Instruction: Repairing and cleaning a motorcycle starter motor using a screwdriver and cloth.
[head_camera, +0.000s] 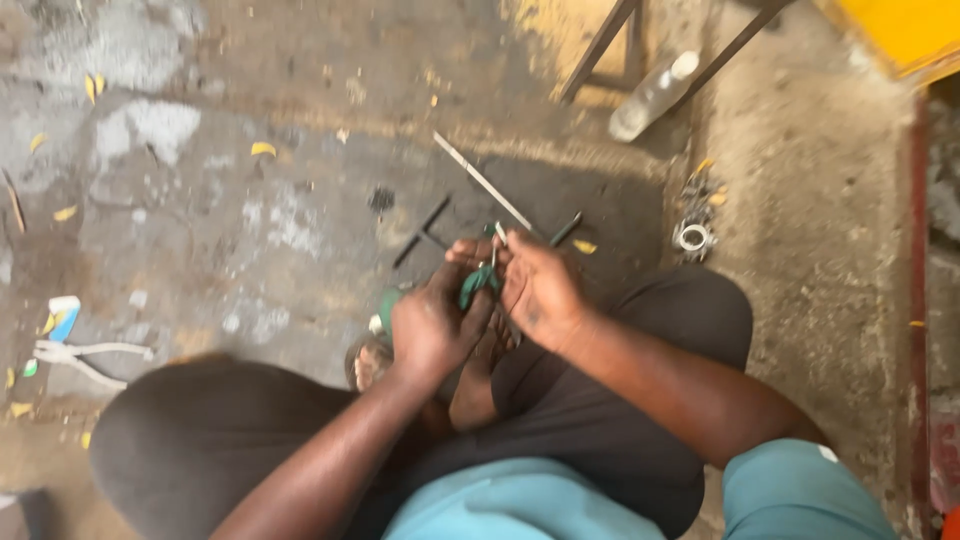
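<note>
A small green-handled hand tool (478, 285) sits between both hands, just above the person's knees and over the concrete floor (250, 230). The left hand (432, 325) has its grip closed around the green handle. The right hand (540, 285) is curled tight beside it, its fingers pinching a short pale metal piece (499, 234) at the tool's tip. Beyond them lie a thin metal rod (483, 182), dark bent bars (422, 232) and a clear plastic bottle (652, 97). White-handled pliers (85, 355) lie well apart, far left.

Concrete floor (250, 230): rod (483, 182), bottle (652, 96).
</note>
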